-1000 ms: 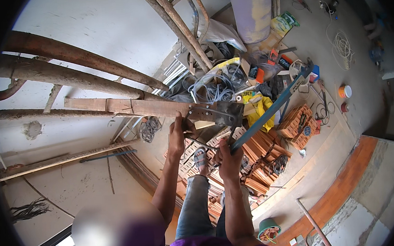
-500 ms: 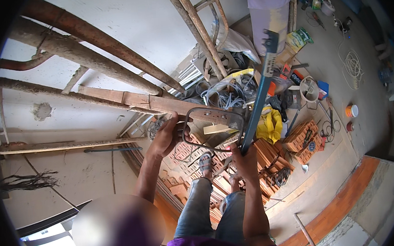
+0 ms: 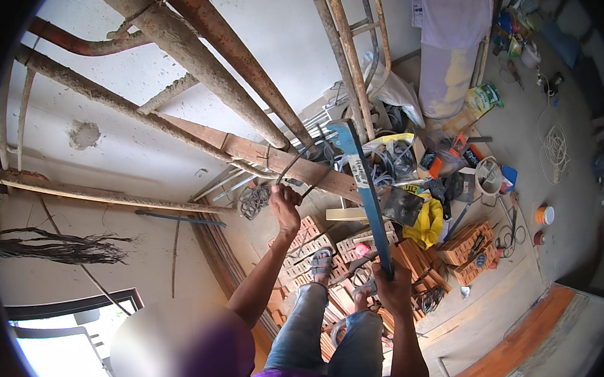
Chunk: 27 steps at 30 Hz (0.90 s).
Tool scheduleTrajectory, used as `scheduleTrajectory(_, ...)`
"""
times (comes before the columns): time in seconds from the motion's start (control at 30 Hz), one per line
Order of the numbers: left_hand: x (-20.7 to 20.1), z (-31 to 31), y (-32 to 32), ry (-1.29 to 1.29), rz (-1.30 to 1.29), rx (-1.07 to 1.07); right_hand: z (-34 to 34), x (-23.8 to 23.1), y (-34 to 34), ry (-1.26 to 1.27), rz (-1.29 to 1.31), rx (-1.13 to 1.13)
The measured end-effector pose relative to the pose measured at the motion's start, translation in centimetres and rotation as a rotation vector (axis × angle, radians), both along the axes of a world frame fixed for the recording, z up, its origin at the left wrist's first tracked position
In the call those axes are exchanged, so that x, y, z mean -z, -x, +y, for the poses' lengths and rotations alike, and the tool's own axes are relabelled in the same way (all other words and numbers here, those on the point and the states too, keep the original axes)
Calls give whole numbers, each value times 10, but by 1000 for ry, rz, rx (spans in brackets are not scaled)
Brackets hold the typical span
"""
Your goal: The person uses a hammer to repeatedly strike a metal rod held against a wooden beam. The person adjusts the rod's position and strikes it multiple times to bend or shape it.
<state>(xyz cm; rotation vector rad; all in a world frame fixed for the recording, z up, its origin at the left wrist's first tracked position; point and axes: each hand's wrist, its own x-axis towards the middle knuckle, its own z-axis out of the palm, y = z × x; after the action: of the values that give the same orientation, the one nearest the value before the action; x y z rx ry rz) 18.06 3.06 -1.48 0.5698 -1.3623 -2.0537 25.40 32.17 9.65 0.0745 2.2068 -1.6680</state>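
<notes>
My left hand [image 3: 286, 207] is closed on a bent steel rod loop [image 3: 292, 165], which reaches over a wooden board [image 3: 203, 134] in front of me. My right hand [image 3: 393, 287] grips the lower end of a long blue flat metal bar [image 3: 374, 222], held nearly upright with its top leaning left. The bar's notched head is close to the far part of the loop; whether they touch, I cannot tell. Dark metal fittings near the board's end are partly hidden behind the bar.
Rusty scaffold pipes [image 3: 237, 67] slant across the upper left. Red hollow bricks [image 3: 306, 248] lie around my feet. Beyond the bar are a yellow bag [image 3: 425, 222], a white bucket [image 3: 488, 172] and stacked bricks [image 3: 465, 243]. A cable coil [image 3: 555, 150] lies at right.
The blue bar has swung from leaning right to leaning left, its head now near the loop. My left hand has moved the loop forward and turned it. The view has shifted.
</notes>
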Motion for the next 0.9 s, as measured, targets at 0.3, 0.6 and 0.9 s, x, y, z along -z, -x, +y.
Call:
scheduleTrajectory(0.3, -10, -26, -11, -247, -150, 125, 26, 37, -28, -52, -17, 163)
scheduleTrajectory(0.6, 7, -48, -28, -223, -446, 235, 55, 85, -69, 27, -183, 335)
scheduleTrajectory(0.9, -48, 21, -17, 1398, -615, 172, 97, 102, -111, -60, -241, 404)
